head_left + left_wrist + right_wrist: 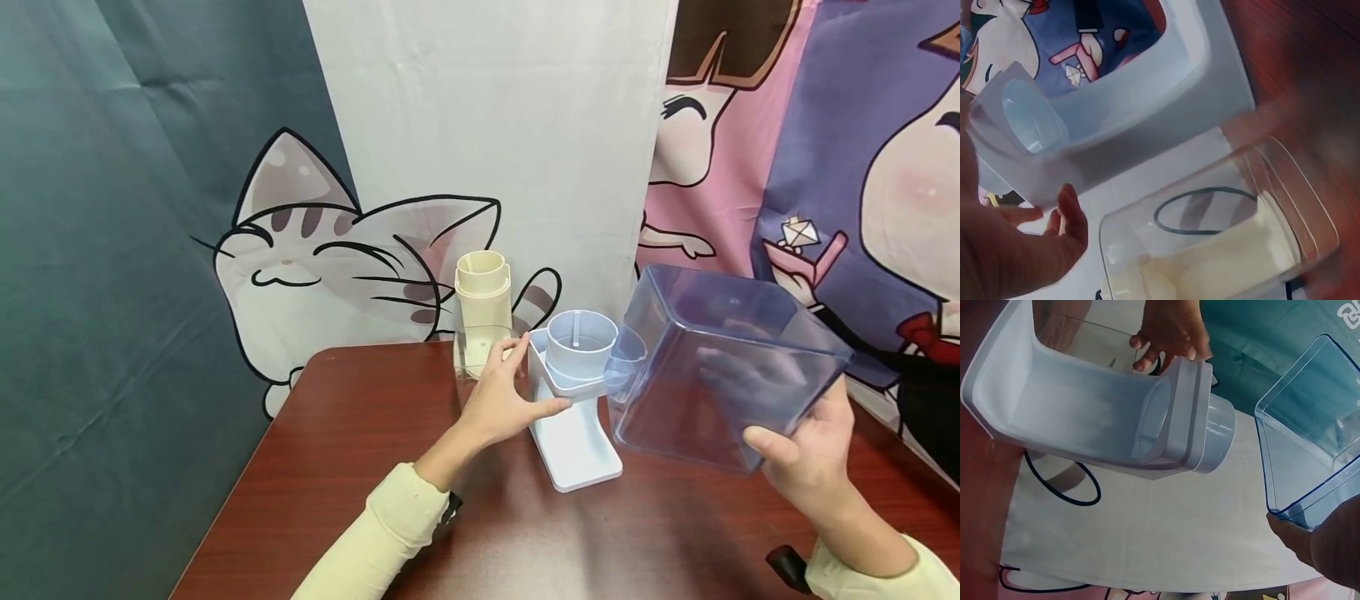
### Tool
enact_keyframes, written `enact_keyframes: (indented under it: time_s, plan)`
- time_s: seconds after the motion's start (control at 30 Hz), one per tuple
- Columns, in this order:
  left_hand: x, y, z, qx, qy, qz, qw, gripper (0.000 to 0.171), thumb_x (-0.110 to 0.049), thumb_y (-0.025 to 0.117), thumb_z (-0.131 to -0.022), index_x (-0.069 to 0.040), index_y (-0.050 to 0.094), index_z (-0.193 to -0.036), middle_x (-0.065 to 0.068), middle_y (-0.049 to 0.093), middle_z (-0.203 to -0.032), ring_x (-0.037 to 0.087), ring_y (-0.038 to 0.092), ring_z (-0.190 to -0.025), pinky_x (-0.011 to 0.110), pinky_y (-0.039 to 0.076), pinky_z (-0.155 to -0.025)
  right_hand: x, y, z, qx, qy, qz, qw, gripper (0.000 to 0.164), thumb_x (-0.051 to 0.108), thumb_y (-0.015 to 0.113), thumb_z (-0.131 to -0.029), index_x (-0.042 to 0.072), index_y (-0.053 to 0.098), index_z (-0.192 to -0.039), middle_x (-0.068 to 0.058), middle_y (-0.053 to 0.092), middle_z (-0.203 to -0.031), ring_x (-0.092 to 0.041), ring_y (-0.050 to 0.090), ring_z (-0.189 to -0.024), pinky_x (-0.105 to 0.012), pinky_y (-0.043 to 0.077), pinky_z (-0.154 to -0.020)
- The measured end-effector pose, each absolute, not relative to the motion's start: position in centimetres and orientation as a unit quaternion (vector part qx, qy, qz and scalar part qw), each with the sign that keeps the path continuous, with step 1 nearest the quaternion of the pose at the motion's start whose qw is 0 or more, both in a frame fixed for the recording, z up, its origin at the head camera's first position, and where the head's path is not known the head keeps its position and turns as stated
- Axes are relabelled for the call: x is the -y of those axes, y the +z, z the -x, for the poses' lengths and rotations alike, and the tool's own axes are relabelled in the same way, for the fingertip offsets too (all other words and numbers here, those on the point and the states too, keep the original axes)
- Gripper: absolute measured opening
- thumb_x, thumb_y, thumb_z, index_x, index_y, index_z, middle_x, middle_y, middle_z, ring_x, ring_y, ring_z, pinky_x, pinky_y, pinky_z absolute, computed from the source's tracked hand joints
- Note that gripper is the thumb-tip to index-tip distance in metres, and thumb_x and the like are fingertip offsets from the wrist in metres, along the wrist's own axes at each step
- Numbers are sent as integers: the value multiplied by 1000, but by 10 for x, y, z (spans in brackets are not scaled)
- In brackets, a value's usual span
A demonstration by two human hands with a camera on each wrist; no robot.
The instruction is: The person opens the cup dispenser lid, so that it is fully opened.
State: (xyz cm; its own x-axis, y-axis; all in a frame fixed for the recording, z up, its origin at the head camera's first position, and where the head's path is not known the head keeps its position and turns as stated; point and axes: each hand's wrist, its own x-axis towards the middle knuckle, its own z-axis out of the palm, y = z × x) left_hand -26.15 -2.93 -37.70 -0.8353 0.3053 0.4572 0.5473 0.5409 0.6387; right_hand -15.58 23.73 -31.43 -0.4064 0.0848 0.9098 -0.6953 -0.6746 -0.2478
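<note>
My right hand (813, 442) grips a clear bluish plastic tank (735, 375) by its rim, raised above the table and tilted. Its round neck (626, 360) faces the pale blue dispenser stand (577, 442), overlapping that stand's edge in the head view. On top of the stand is a round collar (582, 343); a curved base reaches toward me. At the stand's upper left corner is my left hand (495, 400), thumb and fingers spread, fingertips right at the edge. In the right wrist view the tank (1310, 425) shows its wide open mouth.
Behind my left hand, a cream dispenser stand (483, 304) stands at the table's back edge, with a clear container (1210, 187) about it. The reddish-brown table (360, 433) ends against cartoon-printed curtains (510, 108).
</note>
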Motion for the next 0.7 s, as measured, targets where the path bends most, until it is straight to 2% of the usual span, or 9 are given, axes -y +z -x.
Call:
enact_keyframes:
  time_s: [0.07,0.17,0.3,0.43,0.6,0.7]
  plan:
    - [28,-376,262,859,-414,250,170,97,-52,86,-69,-13,46,-148,0,46,-137,16,60,-94,26,47,-70,-237,-314,155,306,784,-490,227,86,-32,63,-68,-18,21,-141,-39,51,-130,-49,59,-115,-47,48,-99]
    - [27,-377,264,837,-437,265,196,75,-38,87,-73,-12,59,-137,0,55,-132,16,66,-87,25,50,-70,-237,-315,153,306,787,-488,222,86,-33,62,-68,-17,21,-142,-38,50,-131,-49,59,-115,-47,48,-98]
    - [28,-378,267,819,-456,272,218,57,-26,87,-75,-10,66,-126,1,61,-127,20,69,-82,25,50,-71,-238,-315,153,305,788,-486,223,87,-33,61,-67,-16,21,-142,-38,50,-131,-49,60,-114,-46,49,-97]
    - [27,-378,268,817,-451,267,241,56,-33,88,-73,-12,70,-121,0,63,-123,21,69,-82,26,51,-72,-239,-316,154,303,791,-483,222,88,-33,60,-67,-15,21,-143,-38,51,-130,-49,60,-113,-47,50,-96]
    - [23,-375,268,818,-445,261,253,56,-36,89,-72,-12,71,-120,-2,64,-121,21,69,-80,35,55,-73,-240,-317,155,301,792,-483,221,88,-33,61,-67,-15,20,-143,-39,50,-131,-49,59,-113,-48,49,-96]
    - [21,-372,268,833,-423,248,256,56,-39,87,-74,-15,71,-121,-4,65,-123,18,68,-81,33,54,-71,-240,-317,155,300,791,-485,220,88,-33,61,-68,-16,20,-143,-39,50,-130,-50,59,-113,-48,49,-97]
